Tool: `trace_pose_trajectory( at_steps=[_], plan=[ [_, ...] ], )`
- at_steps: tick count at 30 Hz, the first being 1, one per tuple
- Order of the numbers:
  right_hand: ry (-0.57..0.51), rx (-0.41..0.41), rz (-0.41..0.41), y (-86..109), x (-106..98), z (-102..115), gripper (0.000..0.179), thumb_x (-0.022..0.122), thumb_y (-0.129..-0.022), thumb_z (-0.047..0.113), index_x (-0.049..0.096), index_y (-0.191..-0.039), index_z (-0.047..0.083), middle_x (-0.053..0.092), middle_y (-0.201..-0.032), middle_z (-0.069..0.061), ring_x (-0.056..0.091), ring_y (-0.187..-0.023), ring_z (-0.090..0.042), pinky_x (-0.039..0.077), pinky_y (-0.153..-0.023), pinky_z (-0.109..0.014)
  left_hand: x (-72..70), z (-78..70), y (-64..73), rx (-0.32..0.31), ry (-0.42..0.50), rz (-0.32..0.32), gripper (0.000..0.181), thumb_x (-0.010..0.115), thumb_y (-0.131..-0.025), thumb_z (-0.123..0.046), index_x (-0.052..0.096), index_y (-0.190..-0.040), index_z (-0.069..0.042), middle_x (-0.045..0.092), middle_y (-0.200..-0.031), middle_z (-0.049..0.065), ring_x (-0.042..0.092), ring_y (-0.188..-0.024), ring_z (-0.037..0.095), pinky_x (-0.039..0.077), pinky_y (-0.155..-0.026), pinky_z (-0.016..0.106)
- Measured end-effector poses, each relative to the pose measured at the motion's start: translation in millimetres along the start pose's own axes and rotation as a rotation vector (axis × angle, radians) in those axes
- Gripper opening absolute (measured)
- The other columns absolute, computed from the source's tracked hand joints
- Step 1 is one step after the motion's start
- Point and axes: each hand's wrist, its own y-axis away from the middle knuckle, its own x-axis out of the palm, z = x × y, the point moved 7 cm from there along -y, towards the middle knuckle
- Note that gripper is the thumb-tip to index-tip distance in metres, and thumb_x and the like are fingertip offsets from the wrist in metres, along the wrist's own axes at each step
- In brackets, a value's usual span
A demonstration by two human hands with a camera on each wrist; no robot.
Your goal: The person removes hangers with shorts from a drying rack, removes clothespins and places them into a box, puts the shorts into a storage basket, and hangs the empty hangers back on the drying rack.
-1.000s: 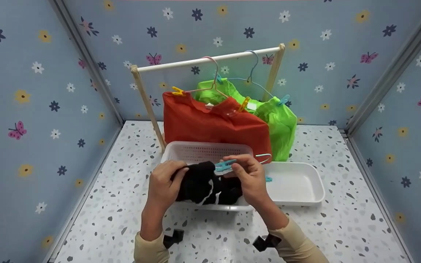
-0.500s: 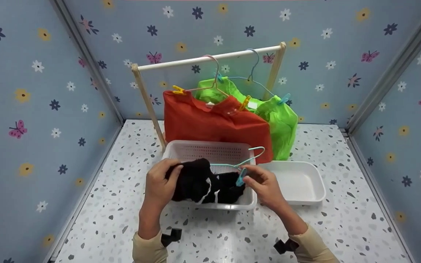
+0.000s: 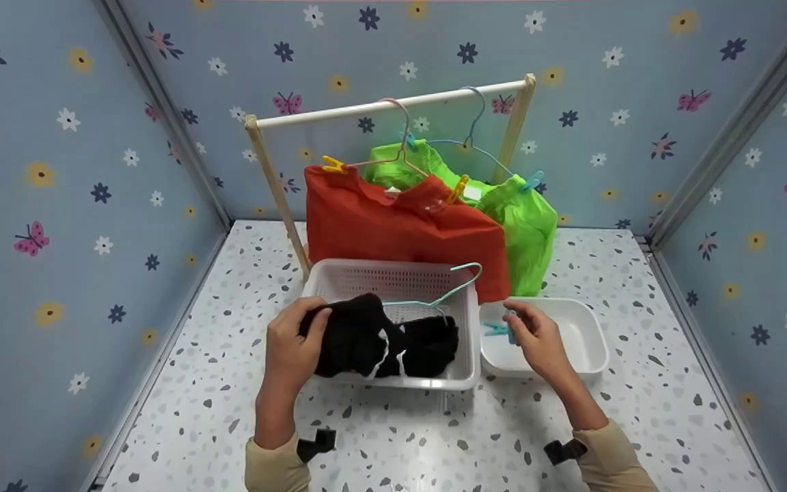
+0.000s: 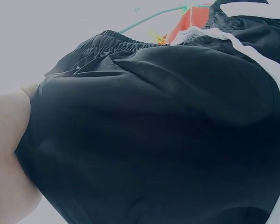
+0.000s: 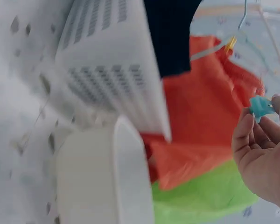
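Note:
Black shorts [image 3: 352, 342] with white trim and a gathered waist lie over the white basket [image 3: 465, 372]. My left hand [image 3: 291, 348] pinches them at the left end of the waist; their black cloth [image 4: 154, 126] fills most of the left wrist view. A mint-green hanger [image 3: 458, 290] runs along the waist, its hook tilted up to the right; part of it is hidden by cloth. Over the white tray [image 3: 595, 342], my right hand [image 3: 540, 342] holds a teal clothespin [image 5: 260, 107] between thumb and fingers. Beside that hand, another teal clothespin [image 3: 495, 329] is in the tray.
Behind the basket stands a wooden rack with a white rail [image 3: 339, 115]. From it hang a red garment [image 3: 393, 219] with yellow clothespins and a bright green garment [image 3: 530, 219] with blue ones. Patterned walls enclose the speckled table [image 3: 646, 355].
My right hand has moved away from the hanger to the right, over the tray, carrying the teal clothespin. My left hand keeps its grip on the shorts and has shifted slightly left.

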Motion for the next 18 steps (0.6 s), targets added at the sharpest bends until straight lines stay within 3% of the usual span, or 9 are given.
trace_pose_trajectory(
  at_steps=[7,12,18],
  plan=[
    [0.172,0.076,-0.094,-12.4,-19,-69,0.03,0.071,-0.09,0.013,0.062,-0.116,0.001,0.066,-0.1,-0.014,0.06,-0.075,-0.017,0.047,-0.062,-0.023,-1.5,2.9,5.8,-0.032,0.005,-0.004,0.013,0.068,-0.088,0.003,0.068,-0.096,-0.008,0.066,-0.091,-0.003,0.062,-0.084,0.014,0.047,-0.078,0.025],
    [0.265,0.103,-0.137,-14.0,-27,-83,0.034,0.077,-0.083,0.013,0.065,-0.111,-0.001,0.067,-0.096,-0.013,0.06,-0.074,-0.02,0.045,-0.06,-0.024,-2.1,3.5,5.8,-0.023,-0.006,-0.016,0.013,0.069,-0.087,0.003,0.068,-0.095,-0.007,0.066,-0.09,-0.001,0.062,-0.084,0.015,0.047,-0.078,0.025],
    [0.323,0.111,-0.107,-21.4,-31,-96,0.03,0.078,-0.081,0.012,0.069,-0.107,0.0,0.069,-0.098,-0.013,0.06,-0.073,-0.021,0.045,-0.061,-0.026,-3.1,4.1,2.9,-0.018,-0.016,-0.022,0.012,0.069,-0.087,0.004,0.067,-0.095,-0.006,0.066,-0.089,0.0,0.062,-0.084,0.015,0.047,-0.079,0.026]
  ],
)
